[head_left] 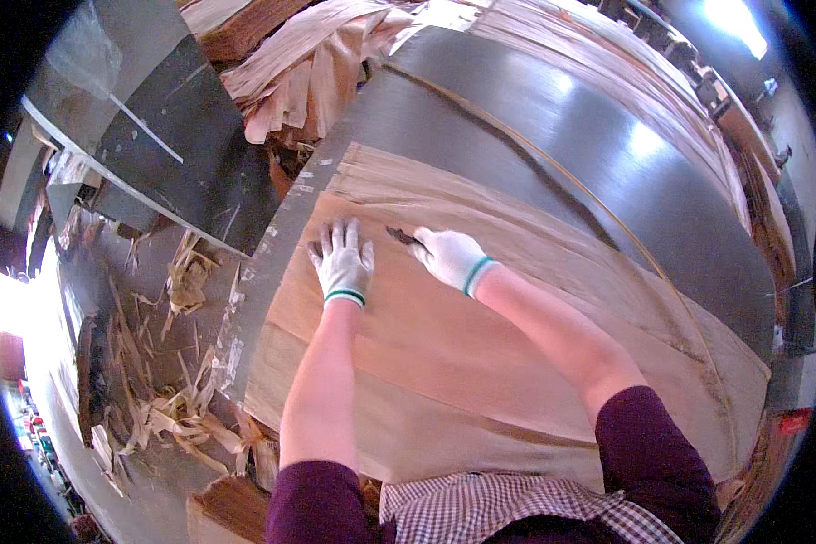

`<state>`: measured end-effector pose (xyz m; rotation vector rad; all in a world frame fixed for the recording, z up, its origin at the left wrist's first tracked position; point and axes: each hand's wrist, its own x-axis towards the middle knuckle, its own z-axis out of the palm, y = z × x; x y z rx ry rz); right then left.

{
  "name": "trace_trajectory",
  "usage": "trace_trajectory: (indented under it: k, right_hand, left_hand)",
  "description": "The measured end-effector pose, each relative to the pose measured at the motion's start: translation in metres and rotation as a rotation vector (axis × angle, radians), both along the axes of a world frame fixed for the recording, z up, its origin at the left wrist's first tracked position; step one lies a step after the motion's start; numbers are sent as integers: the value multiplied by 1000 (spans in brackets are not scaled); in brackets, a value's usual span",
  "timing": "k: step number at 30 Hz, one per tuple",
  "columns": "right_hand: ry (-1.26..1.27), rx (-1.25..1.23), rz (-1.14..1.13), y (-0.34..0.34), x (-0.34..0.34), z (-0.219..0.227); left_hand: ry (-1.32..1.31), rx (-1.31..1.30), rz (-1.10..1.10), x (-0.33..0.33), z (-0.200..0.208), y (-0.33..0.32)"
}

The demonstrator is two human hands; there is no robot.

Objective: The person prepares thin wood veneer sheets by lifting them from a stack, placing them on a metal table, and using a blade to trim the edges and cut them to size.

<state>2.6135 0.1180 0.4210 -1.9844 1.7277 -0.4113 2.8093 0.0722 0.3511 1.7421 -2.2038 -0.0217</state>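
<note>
A broad reddish-tan sheet of wood veneer (444, 326) lies over paler veneer sheets on the work table. My left hand (342, 257), in a white glove with a green cuff band, rests flat on it near its left end, fingers spread. To its right, my right hand (451, 257), gloved alike, grips a dark knife (403, 237). The blade points left and lies low over the veneer; whether it touches the sheet I cannot tell. The glove hides the knife's handle.
A long thin strip (526, 140) runs across the grey metal tabletop (480, 82) and over the veneer at right. Crumpled veneer (308, 68) is heaped beyond the table's far left. Torn scraps (186, 422) litter the floor at left, below a dark panel (181, 154).
</note>
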Motion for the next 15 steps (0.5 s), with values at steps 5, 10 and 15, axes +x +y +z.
trace_trajectory:
  k: [5,10,15]
  right_hand:
    - [109,23,23,-108,71,-18]
    - [189,50,23,-150,98,-18]
    - [245,30,86,-82,35,-30]
  left_hand:
    - [27,26,-3,2,3,1]
    - [65,-4,-8,-2,6,-3]
    - [-30,46,31,8,-1,-6]
